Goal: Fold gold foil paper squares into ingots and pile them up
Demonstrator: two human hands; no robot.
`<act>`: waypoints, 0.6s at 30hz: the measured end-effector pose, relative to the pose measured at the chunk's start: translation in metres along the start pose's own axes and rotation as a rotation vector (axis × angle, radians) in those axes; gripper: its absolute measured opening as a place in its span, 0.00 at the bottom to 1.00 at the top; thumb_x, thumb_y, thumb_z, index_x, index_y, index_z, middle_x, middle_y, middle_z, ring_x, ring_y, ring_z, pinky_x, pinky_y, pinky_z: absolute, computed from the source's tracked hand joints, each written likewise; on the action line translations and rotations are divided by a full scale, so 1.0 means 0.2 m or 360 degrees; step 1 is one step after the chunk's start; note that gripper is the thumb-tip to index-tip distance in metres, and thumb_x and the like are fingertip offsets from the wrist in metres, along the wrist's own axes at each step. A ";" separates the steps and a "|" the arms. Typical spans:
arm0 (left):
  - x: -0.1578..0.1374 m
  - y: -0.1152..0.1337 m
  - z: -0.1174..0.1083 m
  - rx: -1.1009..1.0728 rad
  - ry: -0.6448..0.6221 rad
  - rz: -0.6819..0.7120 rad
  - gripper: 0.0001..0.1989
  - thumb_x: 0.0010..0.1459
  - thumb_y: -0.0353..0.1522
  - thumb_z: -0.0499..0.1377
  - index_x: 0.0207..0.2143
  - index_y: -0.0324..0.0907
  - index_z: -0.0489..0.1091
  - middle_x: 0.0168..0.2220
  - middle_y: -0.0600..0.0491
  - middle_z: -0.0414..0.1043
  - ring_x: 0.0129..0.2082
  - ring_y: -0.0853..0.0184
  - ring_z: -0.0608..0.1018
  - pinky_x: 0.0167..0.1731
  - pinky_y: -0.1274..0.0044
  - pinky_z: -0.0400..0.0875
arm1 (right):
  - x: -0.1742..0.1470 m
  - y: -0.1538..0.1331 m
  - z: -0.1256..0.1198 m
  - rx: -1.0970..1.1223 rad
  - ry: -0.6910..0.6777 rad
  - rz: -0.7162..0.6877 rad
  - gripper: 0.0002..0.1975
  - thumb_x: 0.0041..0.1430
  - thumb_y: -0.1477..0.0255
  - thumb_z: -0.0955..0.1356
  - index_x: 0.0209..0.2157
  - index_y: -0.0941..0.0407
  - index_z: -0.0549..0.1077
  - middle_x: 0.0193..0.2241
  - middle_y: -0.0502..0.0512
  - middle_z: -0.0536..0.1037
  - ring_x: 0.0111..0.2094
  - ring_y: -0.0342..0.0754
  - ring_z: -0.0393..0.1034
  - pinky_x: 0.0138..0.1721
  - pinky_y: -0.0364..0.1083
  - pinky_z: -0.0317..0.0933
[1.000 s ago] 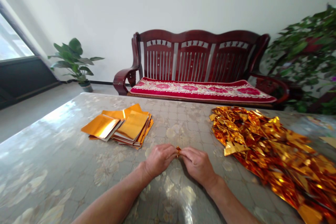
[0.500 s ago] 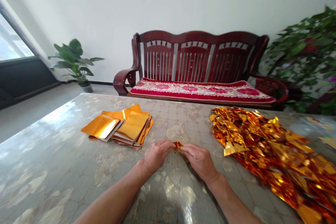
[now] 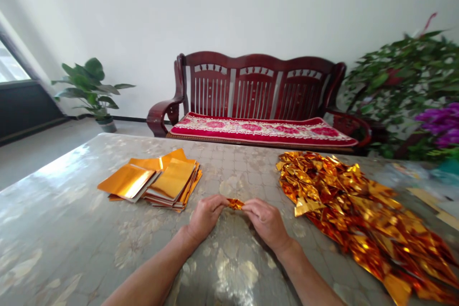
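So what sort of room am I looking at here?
Probably a living room at home: a carved wooden bench with a flowered seat cover stands against the wall, with a potted plant off to the left.

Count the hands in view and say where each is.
2. The left hand pinches the left end of a gold foil piece, near the flat gold sheets; the right hand pinches its right end, nearer the foil heap. No other hand shows.
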State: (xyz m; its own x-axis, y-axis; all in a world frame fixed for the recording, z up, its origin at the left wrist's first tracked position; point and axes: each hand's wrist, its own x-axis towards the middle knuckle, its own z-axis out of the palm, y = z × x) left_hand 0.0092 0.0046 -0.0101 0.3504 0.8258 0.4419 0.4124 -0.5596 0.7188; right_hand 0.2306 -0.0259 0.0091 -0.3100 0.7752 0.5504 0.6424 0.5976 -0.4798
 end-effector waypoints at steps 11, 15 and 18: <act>0.02 -0.06 0.02 0.0123 0.0032 -0.0176 0.19 0.62 0.29 0.54 0.56 0.46 0.66 0.44 0.52 0.78 0.40 0.66 0.80 0.45 0.72 0.73 | 0.04 0.18 -0.23 -0.0239 0.0563 0.0334 0.10 0.61 0.71 0.66 0.34 0.52 0.81 0.34 0.55 0.82 0.36 0.49 0.77 0.40 0.47 0.71; 0.02 -0.05 0.01 0.0208 -0.0116 -0.0166 0.15 0.62 0.29 0.54 0.50 0.46 0.71 0.41 0.52 0.78 0.41 0.64 0.79 0.43 0.74 0.73 | 0.04 0.27 -0.39 -0.0324 0.0717 0.0540 0.12 0.59 0.64 0.66 0.33 0.52 0.81 0.32 0.54 0.83 0.35 0.51 0.78 0.39 0.49 0.70; 0.03 -0.04 0.01 0.0223 -0.0156 -0.0137 0.14 0.61 0.29 0.54 0.47 0.46 0.73 0.41 0.52 0.77 0.41 0.63 0.79 0.42 0.75 0.73 | 0.03 0.32 -0.50 -0.0407 0.0834 0.0753 0.14 0.56 0.61 0.67 0.35 0.52 0.82 0.34 0.55 0.84 0.36 0.53 0.78 0.40 0.49 0.69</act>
State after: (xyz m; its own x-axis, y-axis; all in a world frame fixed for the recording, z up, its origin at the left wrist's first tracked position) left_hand 0.0088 0.0138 -0.0149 0.3860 0.8643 0.3225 0.5554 -0.4969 0.6669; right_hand 0.3409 -0.0033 0.0504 0.3731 0.7001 0.6088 0.7869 0.1088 -0.6074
